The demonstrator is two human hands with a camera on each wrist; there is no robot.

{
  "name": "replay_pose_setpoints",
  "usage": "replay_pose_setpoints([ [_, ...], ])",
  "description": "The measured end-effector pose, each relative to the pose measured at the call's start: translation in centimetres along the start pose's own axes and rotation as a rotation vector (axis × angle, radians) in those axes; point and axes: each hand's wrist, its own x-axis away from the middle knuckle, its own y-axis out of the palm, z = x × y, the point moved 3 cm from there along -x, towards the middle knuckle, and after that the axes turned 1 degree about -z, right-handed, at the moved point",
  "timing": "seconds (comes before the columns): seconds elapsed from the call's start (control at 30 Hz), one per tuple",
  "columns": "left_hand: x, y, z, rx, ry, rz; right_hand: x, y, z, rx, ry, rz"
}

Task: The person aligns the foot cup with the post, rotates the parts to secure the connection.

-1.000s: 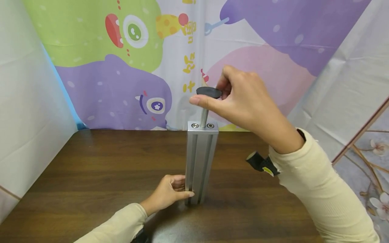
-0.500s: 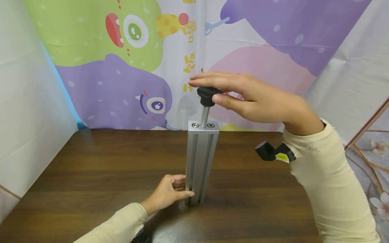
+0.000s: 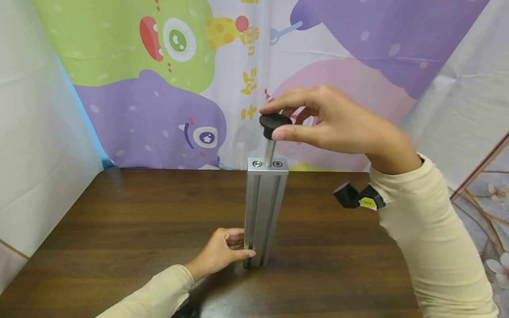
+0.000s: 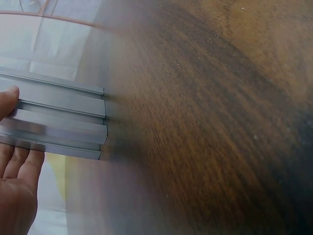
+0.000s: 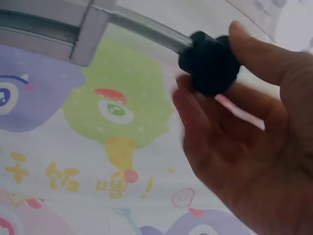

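Note:
A silver aluminium profile (image 3: 264, 212) stands upright on the table, with grooves down its length. Two screws sit in its top end plate (image 3: 267, 172). Between them a metal rod (image 3: 269, 152) rises to a black knob (image 3: 274, 119), whose lobed shape shows in the right wrist view. My left hand (image 3: 218, 251) grips the profile near its foot, thumb on the front face and fingers behind, also seen along the profile (image 4: 54, 100) in the left wrist view. My right hand (image 3: 338, 123) holds the knob, thumb on the near side and fingers on the far side.
Dark wood-grain table (image 3: 139, 221) lies under the profile. Behind it hangs a cartoon-printed curtain (image 3: 179, 110), close to the far table edge. White sheets close off the left and right sides. A black wrist device (image 3: 359, 197) sticks out from the right sleeve.
My right hand first reached round the knob with its thumb across the front. It then drew back with straight fingers over the top and has curled round the knob again. The left hand stays put.

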Motion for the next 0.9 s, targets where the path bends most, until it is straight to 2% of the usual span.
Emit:
replay_pose_setpoints([
  [0.13, -0.1, 0.0, -0.1, -0.006, -0.004, 0.002, 0.0, 0.4, -0.4, 0.149, 0.176, 0.176],
  [0.2, -0.1, 0.1, -0.1, -0.008, -0.004, 0.003, 0.1, 0.8, -0.7, 0.238, 0.239, 0.248],
  [0.37, -0.1, 0.0, -0.1, 0.004, 0.006, 0.0, 0.0, 1.8, -1.5, 0.473, 0.276, 0.372],
  [0.43, -0.1, 0.0, -0.2, 0.005, 0.002, -0.001, 0.0, 2.1, -1.6, 0.511, 0.28, 0.393],
  [0.5, -0.1, 0.0, -0.3, -0.003, -0.004, 0.0, 0.0, 2.2, -1.5, 0.505, 0.289, 0.4],
  [0.63, 0.0, 0.1, -0.1, -0.006, -0.009, 0.001, 0.1, 2.1, -1.5, 0.474, 0.303, 0.362],
  [0.77, 0.0, 0.1, 0.1, -0.008, 0.007, 0.001, 0.4, 1.5, -1.5, 0.413, 0.317, 0.219],
  [0.83, 0.0, 0.1, 0.1, -0.018, 0.012, 0.005, 0.5, 0.9, -1.5, 0.372, 0.262, 0.107],
  [0.9, 0.0, 0.0, 0.1, -0.032, 0.015, 0.008, 0.6, 0.4, -1.5, 0.313, 0.15, -0.017],
])
